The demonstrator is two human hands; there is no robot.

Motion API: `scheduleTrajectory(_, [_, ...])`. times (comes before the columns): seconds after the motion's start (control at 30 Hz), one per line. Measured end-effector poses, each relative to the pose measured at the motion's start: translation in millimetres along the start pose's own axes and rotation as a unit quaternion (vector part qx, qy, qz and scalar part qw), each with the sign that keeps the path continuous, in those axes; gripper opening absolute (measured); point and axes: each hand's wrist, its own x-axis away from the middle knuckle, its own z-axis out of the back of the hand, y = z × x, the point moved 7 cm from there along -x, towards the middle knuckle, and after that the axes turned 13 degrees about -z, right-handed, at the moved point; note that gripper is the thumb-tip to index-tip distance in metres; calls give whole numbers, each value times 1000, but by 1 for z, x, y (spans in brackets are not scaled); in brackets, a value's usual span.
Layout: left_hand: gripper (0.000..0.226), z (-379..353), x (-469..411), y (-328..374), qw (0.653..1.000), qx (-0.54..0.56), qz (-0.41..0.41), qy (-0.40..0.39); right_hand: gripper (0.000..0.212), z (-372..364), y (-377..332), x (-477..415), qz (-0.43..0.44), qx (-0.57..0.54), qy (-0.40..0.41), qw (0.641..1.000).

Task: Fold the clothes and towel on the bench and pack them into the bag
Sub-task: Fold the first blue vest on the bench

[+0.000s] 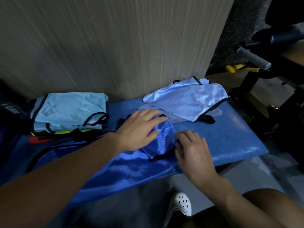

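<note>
Blue vest (162,140) half-hidden beneath left hand (139,130) and right hand (193,151) (its fingertips obscured)

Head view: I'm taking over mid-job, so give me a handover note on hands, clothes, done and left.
Left hand rests flat on the dark blue vest; right hand pinches its folded edge.
Folded stack sits at the left end of the bench; a light blue vest lies unfolded at the back.
Done: the stack. Left: finish this fold, fold the light blue one, pack all; no bag clearly shows.
</note>
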Motion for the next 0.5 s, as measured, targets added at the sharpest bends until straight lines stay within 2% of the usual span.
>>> scheduleTrajectory(0.07, [53, -18, -15, 9, 998, -11, -27, -52, 45, -5, 21, -6, -44, -28, -33, 998])
scheduleTrajectory(0.13, [56, -34, -20, 10, 995, -24, -29, -97, 57, -16, 31, -7, -40, -45, -82, 995])
scheduleTrajectory(0.23, [64, -49, -15, 4, 991, -25, -23, -133, 52, -27, 32, -9, -22, -25, -124, 992])
scheduleTrajectory(0.5, [60, -64, -1, -14, 985, -71, -39, -151, 50, -29, 27, -11, 21, 95, -113, 989])
